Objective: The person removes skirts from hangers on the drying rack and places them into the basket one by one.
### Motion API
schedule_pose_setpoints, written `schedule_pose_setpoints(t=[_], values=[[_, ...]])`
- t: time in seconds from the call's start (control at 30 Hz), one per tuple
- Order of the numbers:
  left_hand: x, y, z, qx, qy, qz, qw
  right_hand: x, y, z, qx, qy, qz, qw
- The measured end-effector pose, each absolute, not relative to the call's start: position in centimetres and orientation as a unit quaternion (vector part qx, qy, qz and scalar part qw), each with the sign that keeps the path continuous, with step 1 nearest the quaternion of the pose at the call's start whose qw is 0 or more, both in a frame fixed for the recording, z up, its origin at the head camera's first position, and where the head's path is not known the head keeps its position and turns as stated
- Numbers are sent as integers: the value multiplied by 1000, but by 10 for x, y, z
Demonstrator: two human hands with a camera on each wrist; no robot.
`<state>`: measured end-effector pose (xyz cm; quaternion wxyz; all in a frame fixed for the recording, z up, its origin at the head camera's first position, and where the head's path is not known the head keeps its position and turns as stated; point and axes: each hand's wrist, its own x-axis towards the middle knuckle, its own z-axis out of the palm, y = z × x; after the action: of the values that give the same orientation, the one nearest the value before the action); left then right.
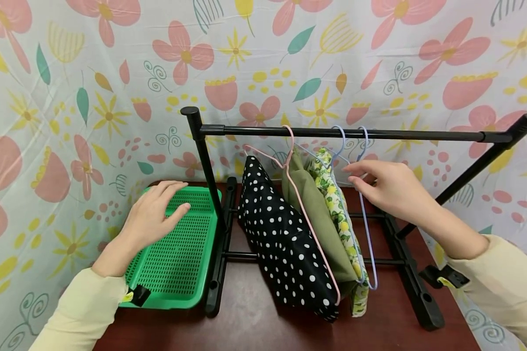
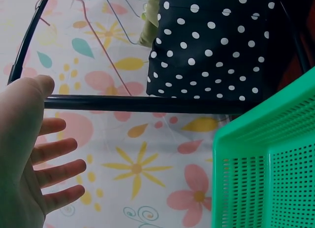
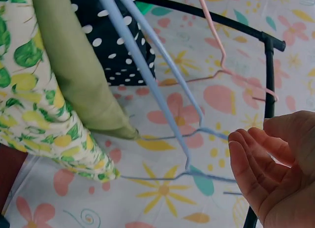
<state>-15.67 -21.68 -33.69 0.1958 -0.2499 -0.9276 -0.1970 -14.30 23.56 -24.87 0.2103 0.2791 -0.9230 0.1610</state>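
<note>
Hangers [image 1: 286, 166], three in all, hang from one black rail [image 1: 246, 130]: one pink, hooked between 12 and 1 o'clock of the head view's centre, and two blue, hooked near 2 o'clock. Three cloths hang with them: a polka-dot cloth [image 1: 285, 243] between 5 and 6 o'clock, an olive cloth [image 1: 327, 229] and a lemon-print cloth [image 1: 337, 209] following towards 4 o'clock. One right hand [image 1: 391, 187], at 3 o'clock, has its thumb and index finger parted slightly, gripping nothing, tips just beside the blue hangers; whether they touch, I cannot tell. One left hand [image 1: 155, 214], between 8 and 9 o'clock, spreads four fingers and thumb, holding nothing, above one green basket [image 1: 184, 258] at 8 o'clock on the brown table [image 1: 246, 302].
</note>
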Motion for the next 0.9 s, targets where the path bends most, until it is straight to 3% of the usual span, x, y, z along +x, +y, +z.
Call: schedule_pose_setpoints(t=[0.4, 0.9], values=[[-161, -203, -345, -251, -923, -219, 195, -158, 206, -249, 272, -934, 164, 165], [-162, -183, -359, -242, -929, -236, 147, -172, 181, -253, 255, -945, 171, 117]])
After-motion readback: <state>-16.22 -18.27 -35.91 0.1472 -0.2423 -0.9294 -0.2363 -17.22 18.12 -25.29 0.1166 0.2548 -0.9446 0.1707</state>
